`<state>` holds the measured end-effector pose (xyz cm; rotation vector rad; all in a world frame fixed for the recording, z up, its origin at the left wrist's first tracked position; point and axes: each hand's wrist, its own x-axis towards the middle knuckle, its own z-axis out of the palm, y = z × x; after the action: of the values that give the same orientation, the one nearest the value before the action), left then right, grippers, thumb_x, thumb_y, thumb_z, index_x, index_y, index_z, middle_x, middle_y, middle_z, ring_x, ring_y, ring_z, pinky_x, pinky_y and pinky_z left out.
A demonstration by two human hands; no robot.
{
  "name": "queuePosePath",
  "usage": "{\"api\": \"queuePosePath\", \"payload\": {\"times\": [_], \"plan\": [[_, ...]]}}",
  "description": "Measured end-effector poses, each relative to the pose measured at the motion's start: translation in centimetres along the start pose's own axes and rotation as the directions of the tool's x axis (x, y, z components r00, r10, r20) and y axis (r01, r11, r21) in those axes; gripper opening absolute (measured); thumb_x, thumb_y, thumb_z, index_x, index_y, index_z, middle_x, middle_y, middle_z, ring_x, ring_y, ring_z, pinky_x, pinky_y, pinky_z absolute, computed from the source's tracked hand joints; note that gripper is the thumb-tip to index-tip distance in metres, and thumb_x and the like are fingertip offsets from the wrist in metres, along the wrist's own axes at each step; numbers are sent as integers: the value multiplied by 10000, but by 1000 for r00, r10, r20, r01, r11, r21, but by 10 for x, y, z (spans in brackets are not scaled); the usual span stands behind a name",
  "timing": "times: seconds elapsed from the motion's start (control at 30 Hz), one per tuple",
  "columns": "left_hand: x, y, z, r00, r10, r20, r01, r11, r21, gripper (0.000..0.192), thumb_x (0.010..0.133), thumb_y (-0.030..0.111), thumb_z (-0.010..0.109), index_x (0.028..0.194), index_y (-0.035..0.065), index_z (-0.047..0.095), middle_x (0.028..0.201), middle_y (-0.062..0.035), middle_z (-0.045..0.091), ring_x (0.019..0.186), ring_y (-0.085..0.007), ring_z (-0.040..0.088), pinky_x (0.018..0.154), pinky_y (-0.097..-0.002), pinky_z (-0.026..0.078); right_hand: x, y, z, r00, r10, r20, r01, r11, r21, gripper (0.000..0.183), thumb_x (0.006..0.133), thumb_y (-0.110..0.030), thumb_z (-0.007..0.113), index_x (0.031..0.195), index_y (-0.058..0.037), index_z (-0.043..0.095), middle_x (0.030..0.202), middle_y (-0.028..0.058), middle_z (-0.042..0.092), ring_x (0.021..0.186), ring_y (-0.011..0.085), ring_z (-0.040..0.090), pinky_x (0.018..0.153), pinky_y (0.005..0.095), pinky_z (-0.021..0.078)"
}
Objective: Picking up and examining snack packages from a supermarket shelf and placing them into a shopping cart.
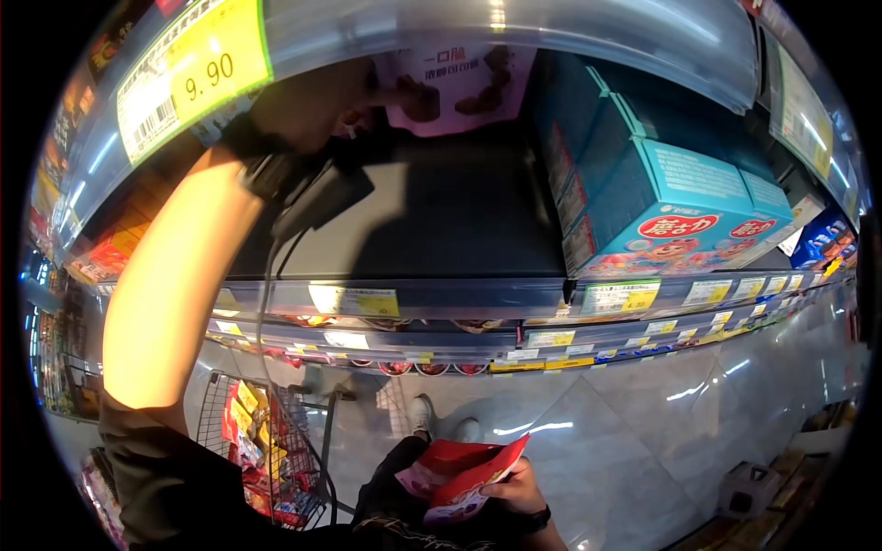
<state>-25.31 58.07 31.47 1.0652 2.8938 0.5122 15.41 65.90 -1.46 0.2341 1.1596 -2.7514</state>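
Note:
My left hand [317, 103] reaches deep into a dark store shelf [475, 206], in shadow. A finger seems to touch or lie beside a pink snack pouch [475, 96] standing at the back; whether the hand grips anything there is too dark to tell. Low in front of my body, my right hand [515, 487] is closed on red and pink snack pouches [475, 482], thumb on top. To the right on the same shelf stand teal snack boxes [689, 206] in a row.
A wire shopping cart [213, 413] holding many colourful snack packets [258, 441] stands at the lower left. Shelf edges with price tags [620, 296] cross the view. The upper shelf's edge [551, 27] hangs close above my left hand. A cable [262, 303] runs down from my left wrist.

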Motion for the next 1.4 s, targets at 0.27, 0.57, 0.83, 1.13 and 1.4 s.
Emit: {"api": "queuePosePath", "payload": {"times": [0.27, 0.57, 0.83, 1.13, 1.4], "plan": [[62, -5, 32, 980, -88, -176, -8, 875, -483, 324, 966, 153, 496, 1212, -56, 506, 1205, -166, 574, 1061, -246, 609, 894, -308, 533, 0, -7, 8, 1000, -24, -9, 25, 1000, 15, 379, 728, 78, 720, 1091, 19, 628, 1094, 91, 669, 1006, 175, 628, 914, 341, 489], [52, -5, 20, 968, -96, -232, -14, 902, -432, 355, 966, 179, 503, 1230, -58, 505, 1214, -167, 572, 1093, -228, 587, 923, -301, 502, 2, -6, 8, 999, -30, 27, 30, 999, 25, 366, 727, 87, 714, 1078, 21, 633, 1080, 98, 675, 999, 182, 634, 916, 344, 489], [29, 23, 26, 964, -140, -225, 13, 872, -490, 384, 966, 203, 509, 1245, -60, 505, 1222, -169, 569, 1121, -211, 567, 949, -295, 473, 8, -11, 12, 1000, 3, 31, -3, 1000, 4, 400, 718, 93, 716, 1100, 17, 624, 1092, 92, 672, 1008, 178, 630, 917, 344, 487], [-99, 14, 14, 1000, 9, -29, -23, 852, -523, 498, 980, 287, 492, 1358, -28, 413, 1304, -162, 533, 1205, -197, 500, 1006, -307, 405, 15, -34, 14, 989, -115, 90, 122, 990, -76, 338, 695, 71, 744, 1020, 18, 664, 1069, 95, 677, 982, 184, 641, 891, 343, 497], [-236, 29, 61, 938, 158, 310, 156, 604, -781, 760, 828, 276, 731, 1402, -29, 337, 1312, -224, 512, 1170, -265, 552, 982, -383, 435, 37, -94, 64, 963, -209, -172, 177, 967, -182, 374, 640, 29, 798, 991, 19, 667, 997, 81, 691, 917, 155, 645, 828, 307, 505]]}}
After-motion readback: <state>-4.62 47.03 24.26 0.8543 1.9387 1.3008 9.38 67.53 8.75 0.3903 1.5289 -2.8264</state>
